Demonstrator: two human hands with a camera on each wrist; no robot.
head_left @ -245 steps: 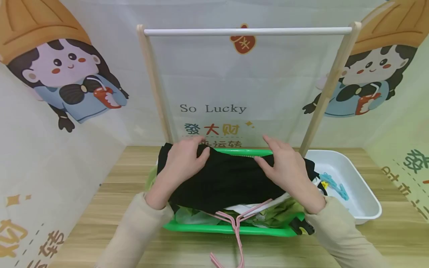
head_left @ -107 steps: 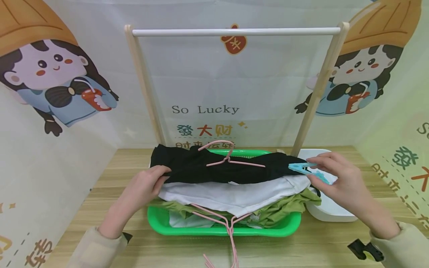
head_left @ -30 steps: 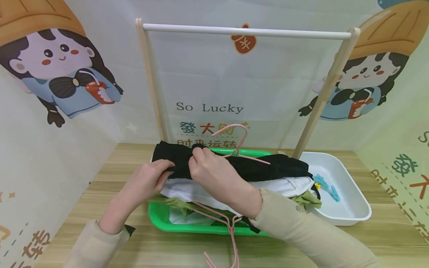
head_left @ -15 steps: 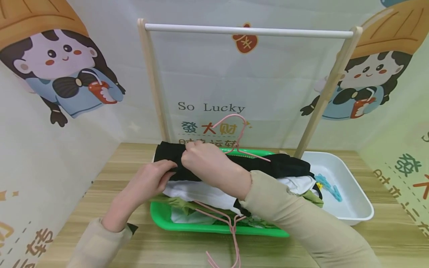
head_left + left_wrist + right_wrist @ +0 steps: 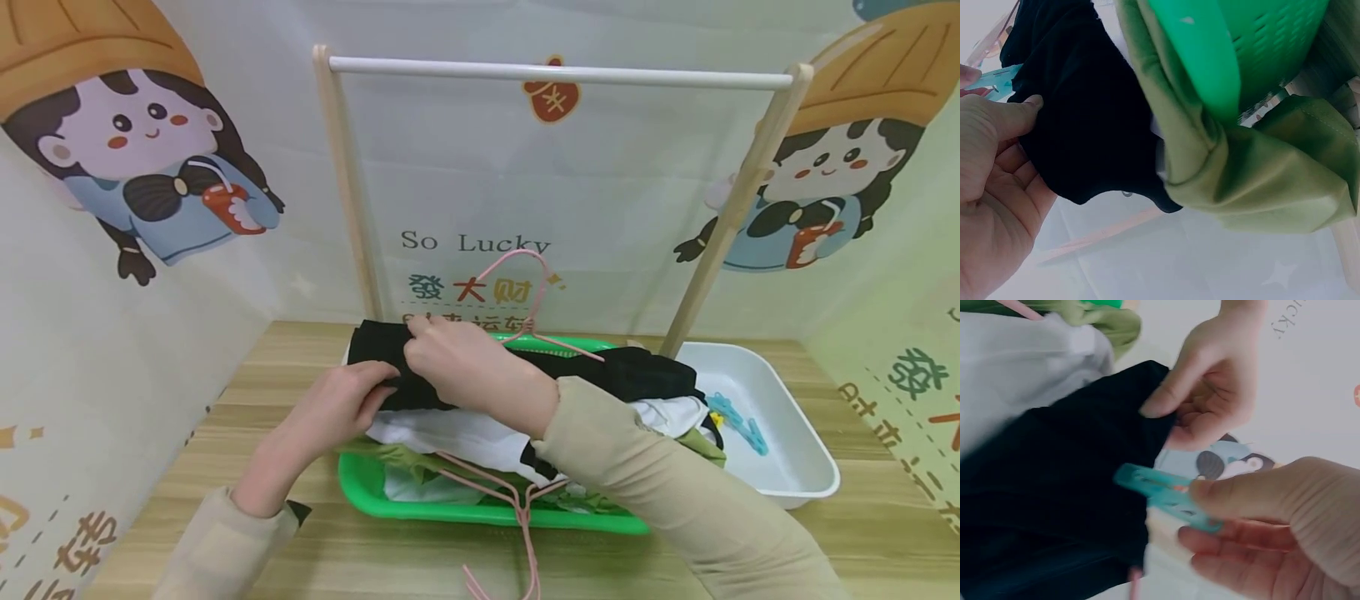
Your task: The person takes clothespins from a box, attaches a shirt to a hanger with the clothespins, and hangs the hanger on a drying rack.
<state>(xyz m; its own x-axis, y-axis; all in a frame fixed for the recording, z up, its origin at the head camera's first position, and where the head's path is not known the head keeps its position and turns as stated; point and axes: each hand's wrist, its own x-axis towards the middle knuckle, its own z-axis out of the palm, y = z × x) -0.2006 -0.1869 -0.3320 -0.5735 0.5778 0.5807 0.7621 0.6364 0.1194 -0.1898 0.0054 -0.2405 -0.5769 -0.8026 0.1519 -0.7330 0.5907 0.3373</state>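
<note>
A black garment (image 5: 648, 372) lies across the heap of clothes, with a pink wire hanger (image 5: 542, 296) at its middle, hook up. My left hand (image 5: 341, 404) pinches the garment's edge near its left end, thumb on top in the left wrist view. My right hand (image 5: 472, 367) crosses over to that same end. Between its thumb and fingers it holds a light-blue clothespin (image 5: 1163, 492), whose tip is at the black cloth's edge in the right wrist view. The head view hides this clothespin behind the right hand.
Beneath are white (image 5: 442, 429) and olive-green clothes in a green basket (image 5: 487, 512), with more pink hangers (image 5: 527, 542) sticking out in front. A white tray (image 5: 813, 450) with clothespins (image 5: 742, 429) stands right. Behind rises a wooden rack with a white bar (image 5: 562, 72).
Both hands lay over the garment at first; a hanger then appeared on it. The right hand has carried a clothespin from the right across to the left end, and the hanger's hook has risen.
</note>
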